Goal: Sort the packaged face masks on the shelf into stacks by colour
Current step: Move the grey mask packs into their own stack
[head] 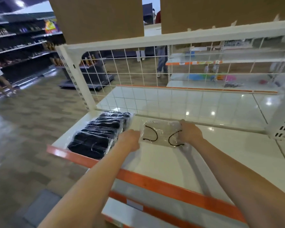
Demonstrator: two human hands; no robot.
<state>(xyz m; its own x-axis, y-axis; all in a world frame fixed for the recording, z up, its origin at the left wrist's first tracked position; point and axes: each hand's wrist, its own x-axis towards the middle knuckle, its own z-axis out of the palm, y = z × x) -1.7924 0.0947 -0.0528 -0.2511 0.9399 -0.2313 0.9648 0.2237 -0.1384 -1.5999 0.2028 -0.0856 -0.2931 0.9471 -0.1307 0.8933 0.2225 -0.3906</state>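
A pile of black face masks in clear plastic wrap (97, 134) lies overlapped at the left end of the white shelf (163, 163). To its right rests a white mask pack with black ear loops (162, 134), flat on the shelf. My left hand (130, 139) grips the left edge of that pack. Its right edge is held by my right hand (190, 131), fingers curled over it.
The shelf has an orange front strip (155, 180) and a white wire grid back (138, 76). Cardboard panels (97, 17) hang above. A lower shelf (130, 209) shows below. People stand in the aisles at the far left and behind the grid.
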